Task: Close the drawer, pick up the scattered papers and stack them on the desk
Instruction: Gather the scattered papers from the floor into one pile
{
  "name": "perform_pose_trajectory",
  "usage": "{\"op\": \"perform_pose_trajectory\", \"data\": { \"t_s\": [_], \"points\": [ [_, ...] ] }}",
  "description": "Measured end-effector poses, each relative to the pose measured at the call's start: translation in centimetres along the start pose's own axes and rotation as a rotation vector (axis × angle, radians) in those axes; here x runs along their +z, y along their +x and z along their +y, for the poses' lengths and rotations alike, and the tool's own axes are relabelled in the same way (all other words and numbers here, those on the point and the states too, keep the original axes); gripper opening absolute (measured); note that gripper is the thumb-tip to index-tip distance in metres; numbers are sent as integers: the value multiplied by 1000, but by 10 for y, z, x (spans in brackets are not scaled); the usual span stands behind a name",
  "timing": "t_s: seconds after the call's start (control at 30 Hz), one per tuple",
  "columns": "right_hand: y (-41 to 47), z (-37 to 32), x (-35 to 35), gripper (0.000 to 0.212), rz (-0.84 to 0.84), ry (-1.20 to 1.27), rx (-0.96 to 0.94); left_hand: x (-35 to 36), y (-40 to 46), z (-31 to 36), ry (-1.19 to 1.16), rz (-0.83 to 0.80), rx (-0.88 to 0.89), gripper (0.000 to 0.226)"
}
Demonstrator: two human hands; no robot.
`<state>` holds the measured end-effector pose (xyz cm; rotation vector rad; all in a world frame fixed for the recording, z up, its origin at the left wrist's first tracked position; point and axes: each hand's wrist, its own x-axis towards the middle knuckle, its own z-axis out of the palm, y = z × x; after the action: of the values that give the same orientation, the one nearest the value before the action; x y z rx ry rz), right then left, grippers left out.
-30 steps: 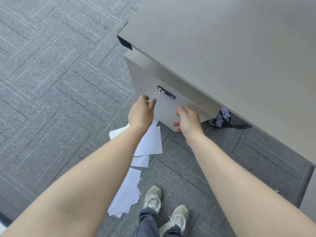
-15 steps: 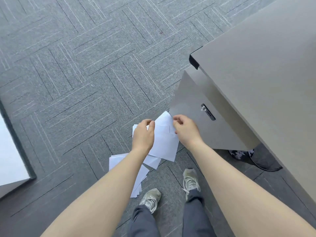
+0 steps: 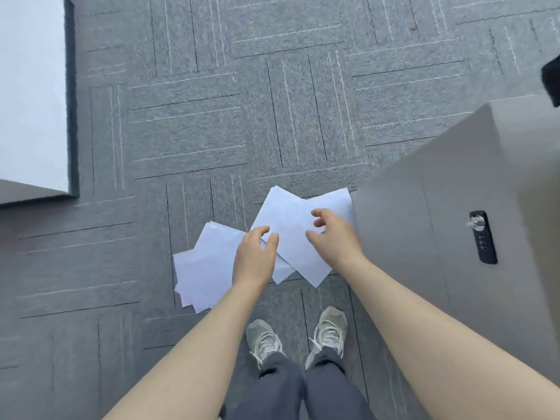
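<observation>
Below, two open-gripped hands, left (image 3: 255,259) and right (image 3: 332,237), over scattered papers (image 3: 291,225).

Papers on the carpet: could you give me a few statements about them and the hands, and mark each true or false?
1. The papers lie on grey carpet. True.
2. The left hand is lifting one sheet high above the floor. False: it hovers open just over the pile.
3. The right hand is over the sheets nearest the cabinet. True.
4. The papers are in one squared-up stack. False: they overlap at different angles.
5. The shoes stand on the papers. False: they stand clear, nearer the person.
</observation>
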<state>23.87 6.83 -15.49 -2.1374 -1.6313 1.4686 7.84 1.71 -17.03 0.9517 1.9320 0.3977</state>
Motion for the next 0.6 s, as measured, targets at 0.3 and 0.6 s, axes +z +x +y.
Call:
{"op": "perform_pose_trajectory", "data": {
  "t_s": [0.3, 0.6],
  "points": [
    [105, 69, 90, 79, -129, -313, 12, 46, 78, -116, -106, 8, -137, 47],
    [226, 156, 166, 82, -88, -481, 16, 110, 181, -218, -39, -13, -143, 53]
  ]
}}
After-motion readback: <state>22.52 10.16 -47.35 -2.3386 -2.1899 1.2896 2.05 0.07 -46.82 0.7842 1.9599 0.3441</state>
